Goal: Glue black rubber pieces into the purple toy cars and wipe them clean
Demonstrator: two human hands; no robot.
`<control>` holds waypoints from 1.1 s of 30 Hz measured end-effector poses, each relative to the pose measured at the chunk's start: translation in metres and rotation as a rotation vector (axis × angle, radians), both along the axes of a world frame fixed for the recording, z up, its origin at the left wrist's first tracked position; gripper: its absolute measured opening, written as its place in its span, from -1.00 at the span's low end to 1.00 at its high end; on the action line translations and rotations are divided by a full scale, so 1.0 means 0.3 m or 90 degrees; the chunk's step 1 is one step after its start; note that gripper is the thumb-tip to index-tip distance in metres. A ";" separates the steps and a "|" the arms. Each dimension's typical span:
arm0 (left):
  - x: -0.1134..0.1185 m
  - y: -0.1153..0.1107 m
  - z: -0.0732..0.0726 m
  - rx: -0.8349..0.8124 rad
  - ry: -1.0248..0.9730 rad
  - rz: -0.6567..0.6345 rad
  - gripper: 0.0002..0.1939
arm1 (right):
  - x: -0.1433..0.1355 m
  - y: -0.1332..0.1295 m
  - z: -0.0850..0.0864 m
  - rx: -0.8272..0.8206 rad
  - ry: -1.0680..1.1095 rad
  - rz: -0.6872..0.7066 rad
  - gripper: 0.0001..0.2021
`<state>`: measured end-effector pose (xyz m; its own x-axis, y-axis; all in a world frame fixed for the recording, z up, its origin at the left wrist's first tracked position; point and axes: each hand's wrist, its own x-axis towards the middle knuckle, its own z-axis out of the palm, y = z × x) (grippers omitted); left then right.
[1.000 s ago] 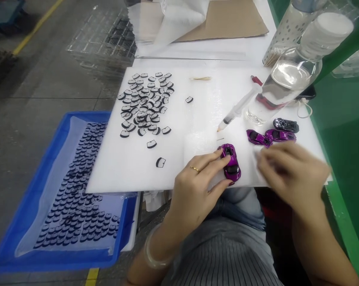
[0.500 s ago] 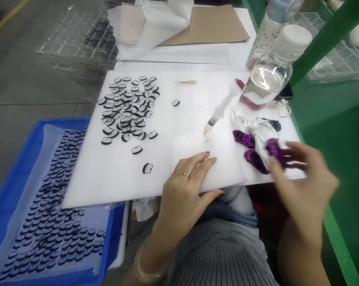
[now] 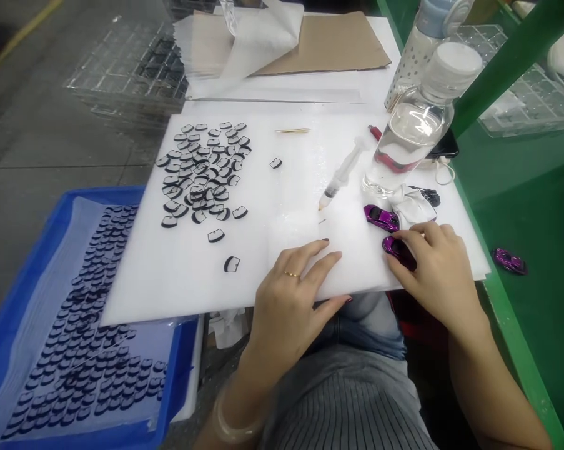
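My right hand (image 3: 434,269) has its thumb and fingers closed around a purple toy car (image 3: 398,250) at the board's right side. Just above it lies a second purple toy car (image 3: 381,217), beside a crumpled white cloth (image 3: 410,206). A third purple toy car (image 3: 509,260) rests on the green surface to the right. My left hand (image 3: 293,300), with a ring on one finger, lies on the front edge of the white board (image 3: 169,284), fingers spread and holding nothing. Ahead of it is a syringe (image 3: 340,178) with dark contents near its tip.
Many small black-rimmed pieces (image 3: 207,169) cover the board's left part. A blue tray (image 3: 178,375) with rows of similar pieces stands at lower left. A clear bottle (image 3: 408,131) stands at the back right, near toothpicks (image 3: 292,130) and cardboard (image 3: 333,44).
My right hand has put the toy car it held down on the green surface at the right. It has moved left and closed on another purple car. My left hand has stayed put.
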<state>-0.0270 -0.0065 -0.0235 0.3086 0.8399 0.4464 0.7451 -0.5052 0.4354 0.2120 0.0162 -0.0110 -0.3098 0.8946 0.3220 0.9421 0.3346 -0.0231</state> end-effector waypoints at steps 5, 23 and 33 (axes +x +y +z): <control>0.002 0.000 -0.004 0.000 0.000 0.003 -0.58 | 0.041 0.022 -0.011 -0.037 -0.032 -0.056 -0.71; -0.108 -0.012 0.047 -0.151 0.035 -0.219 -0.34 | -0.171 0.051 0.077 -0.082 0.525 0.320 -0.98; -0.055 0.042 0.059 -0.111 -0.091 -0.135 -0.30 | -0.264 0.223 0.121 -0.222 0.801 0.228 -0.86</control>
<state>-0.0434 0.0061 -0.0057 0.4290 0.8315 0.3529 0.5563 -0.5510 0.6220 0.1330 0.0832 0.0252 -0.2066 0.9202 0.3325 0.0832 0.3551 -0.9311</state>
